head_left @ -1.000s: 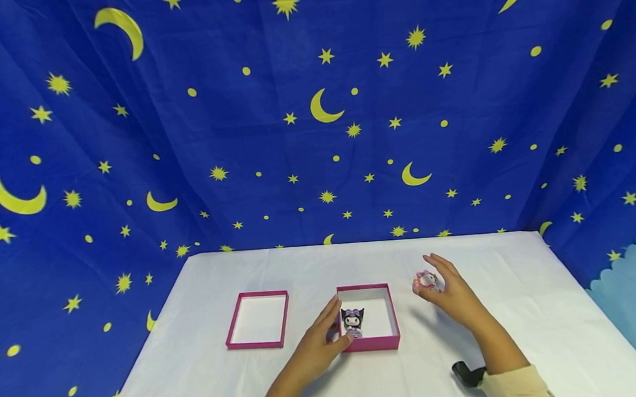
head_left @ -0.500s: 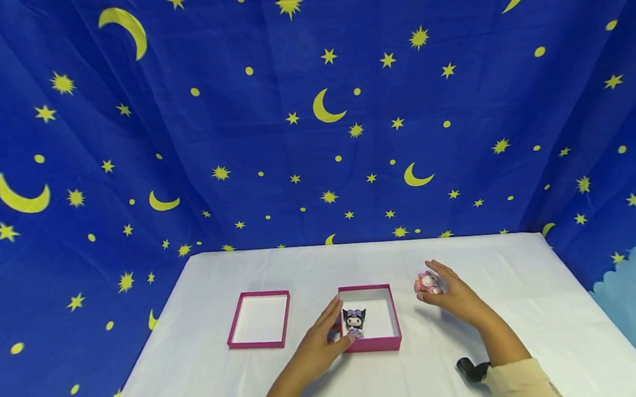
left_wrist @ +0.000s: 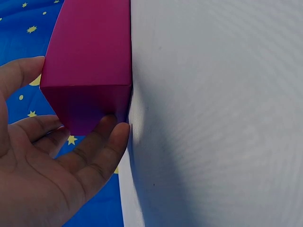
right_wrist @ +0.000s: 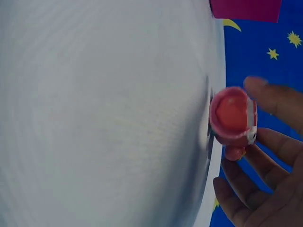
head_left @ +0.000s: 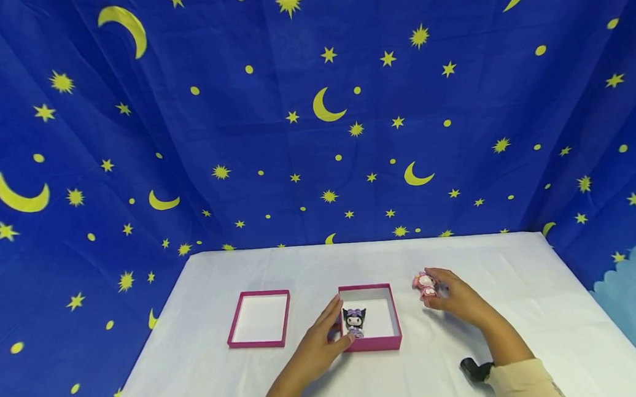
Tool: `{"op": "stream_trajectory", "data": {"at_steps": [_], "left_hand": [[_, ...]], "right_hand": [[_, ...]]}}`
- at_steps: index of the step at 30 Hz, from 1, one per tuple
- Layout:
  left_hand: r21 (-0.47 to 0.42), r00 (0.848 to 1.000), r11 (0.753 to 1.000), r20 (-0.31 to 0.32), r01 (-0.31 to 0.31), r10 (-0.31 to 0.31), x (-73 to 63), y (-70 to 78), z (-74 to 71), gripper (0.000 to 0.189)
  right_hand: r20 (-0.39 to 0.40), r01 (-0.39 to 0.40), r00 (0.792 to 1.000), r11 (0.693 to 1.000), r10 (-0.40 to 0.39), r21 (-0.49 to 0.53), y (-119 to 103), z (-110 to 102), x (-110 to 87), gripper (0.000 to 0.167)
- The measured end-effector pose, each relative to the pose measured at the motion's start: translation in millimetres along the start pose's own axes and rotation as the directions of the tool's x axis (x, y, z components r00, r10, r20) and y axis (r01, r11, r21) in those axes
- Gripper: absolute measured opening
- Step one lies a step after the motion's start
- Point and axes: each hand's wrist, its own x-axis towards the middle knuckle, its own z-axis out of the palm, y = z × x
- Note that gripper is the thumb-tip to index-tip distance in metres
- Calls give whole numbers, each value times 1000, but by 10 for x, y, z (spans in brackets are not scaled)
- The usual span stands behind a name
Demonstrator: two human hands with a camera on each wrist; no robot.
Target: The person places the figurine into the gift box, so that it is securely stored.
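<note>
A magenta box (head_left: 380,343) with a white inside stands in the middle of the table. My left hand (head_left: 320,346) holds its near left corner, thumb at the front and fingers along the left side. The left wrist view shows the fingers around the end of the box (left_wrist: 90,52). Inside, at the left, a black-and-white figurine (head_left: 354,323) with a purple bow stands upright. Right of the box, my right hand (head_left: 458,296) holds a pink figurine (head_left: 426,284) between thumb and fingers, its face toward me. The right wrist view shows its round pink underside (right_wrist: 231,113).
A shallow magenta-rimmed lid (head_left: 260,344) lies left of the box, white inside up. The white tablecloth (head_left: 198,379) covers the table, and a blue star-and-moon curtain (head_left: 269,134) hangs behind and at the sides. A black wrist camera (head_left: 476,370) sits by the right sleeve.
The pink figurine has turned in my right hand from lying sideways to more upright, facing me. The right hand has shifted slightly down and right. My left hand and the box hold still.
</note>
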Motion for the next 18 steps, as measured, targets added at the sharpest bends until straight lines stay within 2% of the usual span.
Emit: {"op": "stream_trajectory", "data": {"at_steps": [7,18], "left_hand": [[-16,1000,1000,1,-3,3,-3,-4,-2,76],[-9,1000,1000,5,0,0,4,-2,-5,76]], "right_hand": [[-33,4,999,999,-5,-43,-3,23,5,62],[-41,-6,999,998,3,-68,-27,64,8,58]]}}
